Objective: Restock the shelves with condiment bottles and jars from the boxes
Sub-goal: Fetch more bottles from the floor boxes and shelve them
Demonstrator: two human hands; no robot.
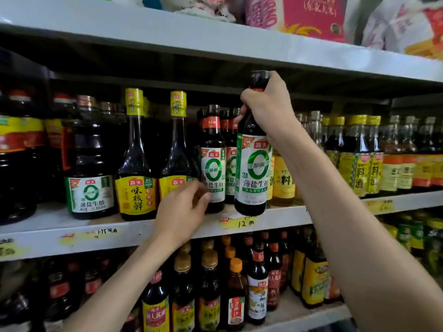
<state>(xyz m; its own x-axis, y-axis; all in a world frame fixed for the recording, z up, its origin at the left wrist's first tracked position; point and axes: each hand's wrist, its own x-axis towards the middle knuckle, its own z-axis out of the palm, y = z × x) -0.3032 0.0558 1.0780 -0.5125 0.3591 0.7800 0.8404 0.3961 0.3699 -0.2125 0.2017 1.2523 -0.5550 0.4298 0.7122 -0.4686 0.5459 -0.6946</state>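
**A:** What's at the left end of the middle shelf?

**B:** Big dark jugs. Then come a squat green-labelled bottle and two tall yellow-capped bottles, all near the front edge.

**A:** And the left hand?

**B:** It's just right of those, at the front edge, holding nothing. Its fingers are loosely bent and reach the lower label of a standing soy bottle. I cannot tell whether they press it.

**A:** Where's the one being stocked?

**B:** The held soy sauce bottle, with the same green-ring label, is upright just right of that standing one. Its base is at the shelf's front edge, above a yellow price tag. Whether it rests on the shelf is unclear.

**A:** Right hand?

**B:** The right hand is wrapped round the bottle's neck, just below the cap.

**A:** Further right?

**B:** Yellow-labelled cooking-wine bottles run on toward the right end.
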